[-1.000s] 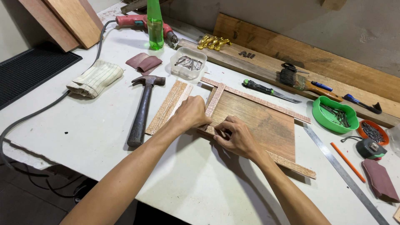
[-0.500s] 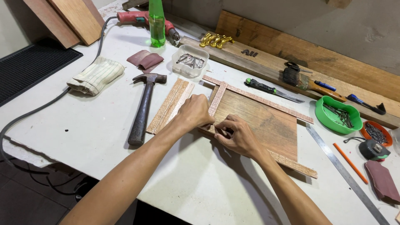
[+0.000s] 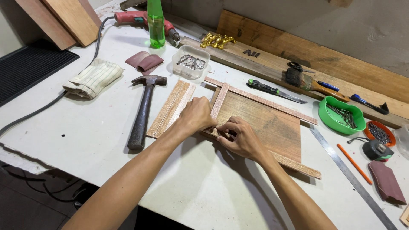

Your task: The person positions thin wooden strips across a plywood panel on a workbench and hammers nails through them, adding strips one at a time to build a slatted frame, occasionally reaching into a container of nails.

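A flat wooden panel (image 3: 266, 123) lies on the white table (image 3: 85, 127), framed by thin wooden strips along its far edge (image 3: 272, 102), its left edge (image 3: 220, 100) and its near edge (image 3: 298, 164). My left hand (image 3: 197, 116) rests on the panel's near left corner, fingers curled against the left strip. My right hand (image 3: 240, 137) pinches the near strip at that same corner, fingertips close to the left hand. Two loose strips (image 3: 172, 108) lie just left of the panel.
A hammer (image 3: 142, 113) lies left of the strips. A clear tub of nails (image 3: 191, 63), sandpaper (image 3: 145, 61), a green bottle (image 3: 156, 23), a drill (image 3: 136, 18) and folded cloth (image 3: 93, 79) sit beyond. At right: screwdriver (image 3: 272, 90), green tray (image 3: 343, 115), steel ruler (image 3: 351, 181), pencil (image 3: 353, 164), tape measure (image 3: 377, 149).
Both hands stay at the panel's near left corner with only small finger shifts. The view has drifted slightly.
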